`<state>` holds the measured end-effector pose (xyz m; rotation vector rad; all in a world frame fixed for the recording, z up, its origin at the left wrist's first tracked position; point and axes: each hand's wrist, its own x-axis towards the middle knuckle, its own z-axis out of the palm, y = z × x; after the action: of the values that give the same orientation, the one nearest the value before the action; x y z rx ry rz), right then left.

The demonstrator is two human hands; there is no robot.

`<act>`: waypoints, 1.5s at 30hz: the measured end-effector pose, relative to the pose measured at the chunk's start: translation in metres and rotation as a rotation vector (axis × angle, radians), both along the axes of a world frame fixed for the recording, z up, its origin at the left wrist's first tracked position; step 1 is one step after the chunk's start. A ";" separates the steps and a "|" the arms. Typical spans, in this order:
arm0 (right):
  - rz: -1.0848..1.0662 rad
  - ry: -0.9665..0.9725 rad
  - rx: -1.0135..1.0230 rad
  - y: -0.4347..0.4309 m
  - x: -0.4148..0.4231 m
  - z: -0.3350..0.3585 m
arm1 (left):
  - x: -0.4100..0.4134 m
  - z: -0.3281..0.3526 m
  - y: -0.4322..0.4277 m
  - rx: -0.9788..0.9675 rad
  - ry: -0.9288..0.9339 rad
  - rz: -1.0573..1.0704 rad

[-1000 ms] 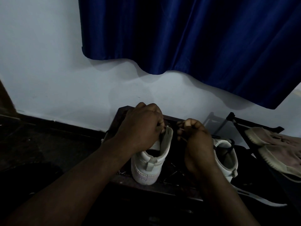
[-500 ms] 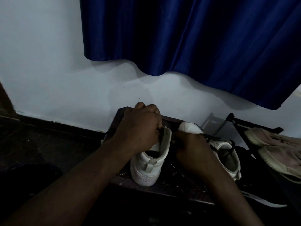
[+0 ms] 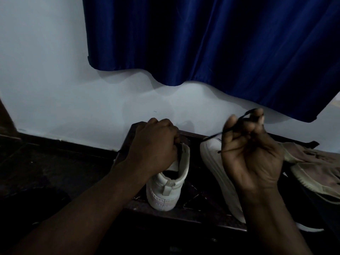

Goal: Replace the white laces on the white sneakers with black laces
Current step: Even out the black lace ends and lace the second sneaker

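Black lace (image 3: 214, 135) pinched by fingers of my right hand (image 3: 252, 155), lifted higher than before; left hand (image 3: 154, 144) fingers clamp the sneaker (image 3: 165, 190).

gap between left sneaker (image 3: 169, 186) and right sneaker (image 3: 213, 162), beige shoes (image 3: 316, 168) close rightward

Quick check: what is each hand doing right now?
Left hand: grips the top of the white sneaker.
Right hand: raised, pinches a black lace.

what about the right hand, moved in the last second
Yes: the right hand, pinching the black lace, has lifted and shifted right, away from the upright white sneaker, toward the blue curtain.
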<state>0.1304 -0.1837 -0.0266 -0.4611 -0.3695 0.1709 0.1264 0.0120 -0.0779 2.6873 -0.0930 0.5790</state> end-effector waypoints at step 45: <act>-0.833 -0.295 -1.385 0.017 0.014 -0.032 | -0.022 0.020 0.023 -0.509 0.237 0.109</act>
<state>0.1447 -0.1664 -0.0581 -1.9725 -0.2712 -0.5137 0.1040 0.0354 -0.0581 2.2481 0.2362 0.2625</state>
